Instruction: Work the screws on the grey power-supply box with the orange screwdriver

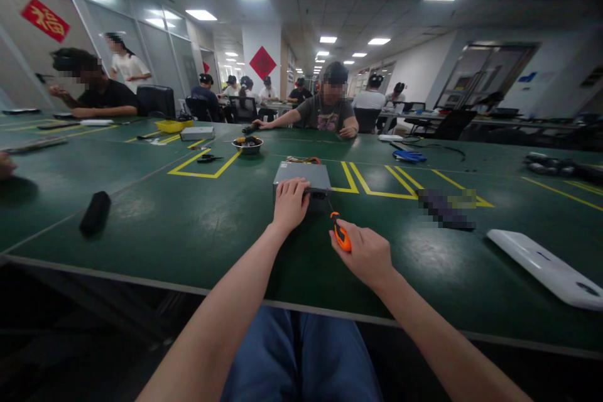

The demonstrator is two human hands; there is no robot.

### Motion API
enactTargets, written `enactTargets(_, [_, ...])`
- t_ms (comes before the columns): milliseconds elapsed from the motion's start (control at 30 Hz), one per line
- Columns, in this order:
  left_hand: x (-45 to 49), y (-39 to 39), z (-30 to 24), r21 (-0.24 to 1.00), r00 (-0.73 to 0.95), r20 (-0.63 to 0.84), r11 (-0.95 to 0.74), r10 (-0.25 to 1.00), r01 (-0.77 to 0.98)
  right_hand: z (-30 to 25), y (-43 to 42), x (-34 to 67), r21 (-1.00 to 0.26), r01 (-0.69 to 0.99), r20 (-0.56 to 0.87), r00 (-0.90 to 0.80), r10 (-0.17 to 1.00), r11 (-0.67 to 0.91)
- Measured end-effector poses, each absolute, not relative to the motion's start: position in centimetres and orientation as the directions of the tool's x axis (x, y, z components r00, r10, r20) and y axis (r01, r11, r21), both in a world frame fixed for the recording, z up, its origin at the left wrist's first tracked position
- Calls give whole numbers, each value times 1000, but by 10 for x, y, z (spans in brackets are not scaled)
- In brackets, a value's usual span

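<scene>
On the green table (188, 226), just in front of the person, a grey metal box (301, 176) stands flat, approx. in the middle of the view and next to the yellow tape lines (202, 171). The left hand (291, 204) lies on the near top edge of the box, fingers together and a little bent, palm down; it presses on the box but is not closed around it. The right hand (365, 255) is closed w/ a fist grip on a screwdriver (340, 233) w/ orange handle. The thin shaft points up toward the near right corner of the box; I cannot tell if the tip touches it.

To the left, well apart, a black roll (95, 212) lies on the table. To the right a white flat device (546, 267) lies near the table edge. Behind the box there is a bowl (247, 146) w/ small parts, black scissors (210, 158) beside it, and a blue-handled tool (409, 156) further right. On the opp. side of the table a person (327, 110) sits w/ both arms on the table.
</scene>
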State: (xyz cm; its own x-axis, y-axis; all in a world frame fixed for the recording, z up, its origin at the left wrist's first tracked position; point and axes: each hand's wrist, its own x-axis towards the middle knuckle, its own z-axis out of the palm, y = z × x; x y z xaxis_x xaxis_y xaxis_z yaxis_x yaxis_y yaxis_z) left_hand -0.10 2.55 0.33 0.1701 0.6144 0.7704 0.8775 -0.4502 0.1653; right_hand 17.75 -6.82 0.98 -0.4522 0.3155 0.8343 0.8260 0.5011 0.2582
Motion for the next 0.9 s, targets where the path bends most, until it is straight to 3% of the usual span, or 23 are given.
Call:
enactTargets(200, [-1,25,4,171,168,767,-449,619,877,9,-65,178,283,837,825,-462,325,469])
enactTargets(400, [-1,26,2,170,166,769,-447,618,878,7,-64,182,337,758,798,-545,258,558])
enactTargets(600, [-1,26,3,166,169,768,-447,618,879,11,-72,177,217,735,753,-545,369,642])
enactTargets(800, [-1,25,4,169,171,764,-449,622,878,10,-66,181,326,711,781,-574,246,623])
enactTargets(900, [-1,25,3,167,170,771,-451,614,877,10,-66,183,310,694,757,-594,273,649])
